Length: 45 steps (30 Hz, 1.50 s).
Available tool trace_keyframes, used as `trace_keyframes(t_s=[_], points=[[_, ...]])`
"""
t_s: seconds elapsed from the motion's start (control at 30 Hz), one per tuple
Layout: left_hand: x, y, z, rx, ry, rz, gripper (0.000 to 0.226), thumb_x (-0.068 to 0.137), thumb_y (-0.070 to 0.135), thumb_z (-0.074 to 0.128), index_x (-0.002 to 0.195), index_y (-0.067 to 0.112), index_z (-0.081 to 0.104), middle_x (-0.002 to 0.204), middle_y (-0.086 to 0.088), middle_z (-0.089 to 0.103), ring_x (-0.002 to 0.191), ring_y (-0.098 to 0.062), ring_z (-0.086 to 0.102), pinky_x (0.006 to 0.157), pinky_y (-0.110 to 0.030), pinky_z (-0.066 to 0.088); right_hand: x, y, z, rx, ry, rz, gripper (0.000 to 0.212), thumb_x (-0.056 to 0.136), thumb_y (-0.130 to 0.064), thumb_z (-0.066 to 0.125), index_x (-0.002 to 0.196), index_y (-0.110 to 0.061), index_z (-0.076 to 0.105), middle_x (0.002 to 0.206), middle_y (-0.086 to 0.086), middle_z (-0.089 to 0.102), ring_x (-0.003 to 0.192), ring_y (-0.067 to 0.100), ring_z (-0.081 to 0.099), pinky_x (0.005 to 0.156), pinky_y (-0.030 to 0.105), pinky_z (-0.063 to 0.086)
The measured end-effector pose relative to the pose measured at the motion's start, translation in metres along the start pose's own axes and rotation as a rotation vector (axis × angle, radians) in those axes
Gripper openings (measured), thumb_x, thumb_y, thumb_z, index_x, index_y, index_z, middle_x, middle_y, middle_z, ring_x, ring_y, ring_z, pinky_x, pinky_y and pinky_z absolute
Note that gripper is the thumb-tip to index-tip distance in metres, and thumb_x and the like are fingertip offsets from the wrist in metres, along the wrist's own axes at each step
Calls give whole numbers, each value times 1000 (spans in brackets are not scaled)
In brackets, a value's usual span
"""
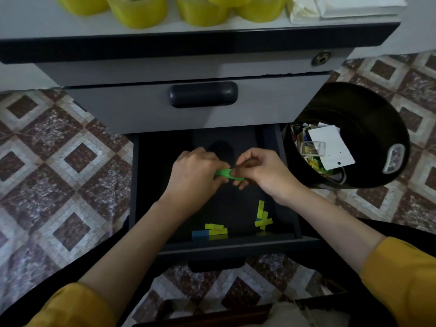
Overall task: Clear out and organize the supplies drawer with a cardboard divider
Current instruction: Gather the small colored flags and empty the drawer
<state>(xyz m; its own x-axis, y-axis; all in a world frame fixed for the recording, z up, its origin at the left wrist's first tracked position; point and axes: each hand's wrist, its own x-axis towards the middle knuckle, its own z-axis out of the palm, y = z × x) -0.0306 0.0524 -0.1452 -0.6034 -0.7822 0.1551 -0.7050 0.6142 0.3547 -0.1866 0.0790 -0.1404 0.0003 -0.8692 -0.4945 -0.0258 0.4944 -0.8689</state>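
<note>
Head view: A person in yellow sleeves reaches both hands into the open bottom drawer [135, 185] of a grey cabinet. Between the hands is a small green strip [227, 173], bright, narrow and flat-looking, lying roughly level above the drawer's dark floor at mid-depth. The left hand [195, 171] grips the strip's left end, its fingers [218, 164] curled down over it. The right hand [259, 168] pinches the other end between its thumb and bent fingers [238, 172]. The two hands nearly touch, so only a short middle stretch of the green shows.

Near the drawer's front wall lie loose yellow pieces [215, 228], with a blue piece [200, 234] touching them. A second yellow cluster [263, 218] sits near the right-hand corner. All lie well apart from the hands.

A black round container [354, 107] holding mixed supplies stands on the patterned tile floor [59, 161], just beside the drawer's right side. Yellow tape rolls [139, 10] line the worktop [236, 27] above.
</note>
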Motion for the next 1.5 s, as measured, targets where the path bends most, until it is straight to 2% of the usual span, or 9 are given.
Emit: trace_keyframes(t_s=[0.13, 0.2, 0.3, 0.43, 0.6, 0.73, 1.13, 1.37, 1.5], points=[[1, -3, -3, 58, -11, 1, 26, 49, 13, 90, 70, 16, 75, 64, -3, 69, 59, -26, 64, 60, -38, 51, 0, 4, 1, -329, -38, -140, 6, 83, -6, 66, 86, -11, 67, 71, 0, 65, 55, 3, 60, 56, 17, 51], [2, -4, -3, 63, -25, -22, 27, 49, 12, 90, 71, 15, 75, 64, -4, 69, 59, -28, 64, 61, -40, 51, 1, 7, 1, -548, -51, -222, 15, 80, -13, 72, 95, -11, 71, 74, -9, 63, 63, -1, 58, 63, 12, 47], [2, -3, -1, 60, -57, -57, 25, 52, 16, 89, 72, 16, 76, 66, -4, 69, 62, -28, 63, 69, -42, 49, 1, 9, -1, -742, -3, -315, 20, 80, -13, 72, 100, -10, 72, 85, 1, 68, 75, 9, 60, 67, 16, 47], [1, -1, -2, 91, -89, -108, 19, 70, 24, 79, 88, 17, 76, 80, -6, 71, 81, -30, 63, 82, -40, 38, 2, 9, 0, -815, 42, -438, 25, 82, -9, 69, 106, -6, 70, 97, 6, 69, 76, 3, 54, 67, 0, 37], [0, -5, -5, 93, -59, -171, 26, 85, 32, 65, 108, 22, 70, 102, 0, 69, 99, -22, 56, 90, -35, 29, 1, 1, -4, -1056, 109, -340, 42, 83, -26, 68, 122, -12, 61, 105, 5, 64, 94, 21, 61, 80, 30, 49], [1, -2, -3, 80, -5, -158, 21, 77, 25, 74, 96, 16, 75, 88, -5, 71, 87, -27, 61, 83, -38, 35, -3, 2, -1, -1231, 106, -315, 24, 90, -14, 53, 110, -14, 66, 100, 7, 64, 90, 28, 61, 69, 30, 42], [2, -1, 1, 61, 4, -97, 19, 58, 17, 86, 72, 15, 74, 65, -3, 68, 61, -26, 61, 69, -40, 46, -5, 2, 5, -1263, 69, -311, 19, 90, -14, 53, 103, -11, 66, 96, 6, 62, 85, 27, 60, 64, 30, 40], [4, -3, -6, -12, -43, -162, 21, 73, 23, 77, 93, 15, 75, 87, -4, 71, 84, -27, 60, 85, -40, 38, -3, -4, -3, -999, 117, -504, 37, 80, -17, 68, 116, -12, 64, 109, 7, 67, 97, 26, 63, 82, 40, 52], [3, -2, -2, -27, -34, -143, 22, 67, 19, 82, 87, 12, 76, 79, -7, 71, 75, -29, 62, 80, -43, 42, -3, 0, 0, -916, 36, -562, 23, 77, -10, 72, 99, -8, 66, 92, 6, 68, 81, 21, 63, 72, 38, 53]])
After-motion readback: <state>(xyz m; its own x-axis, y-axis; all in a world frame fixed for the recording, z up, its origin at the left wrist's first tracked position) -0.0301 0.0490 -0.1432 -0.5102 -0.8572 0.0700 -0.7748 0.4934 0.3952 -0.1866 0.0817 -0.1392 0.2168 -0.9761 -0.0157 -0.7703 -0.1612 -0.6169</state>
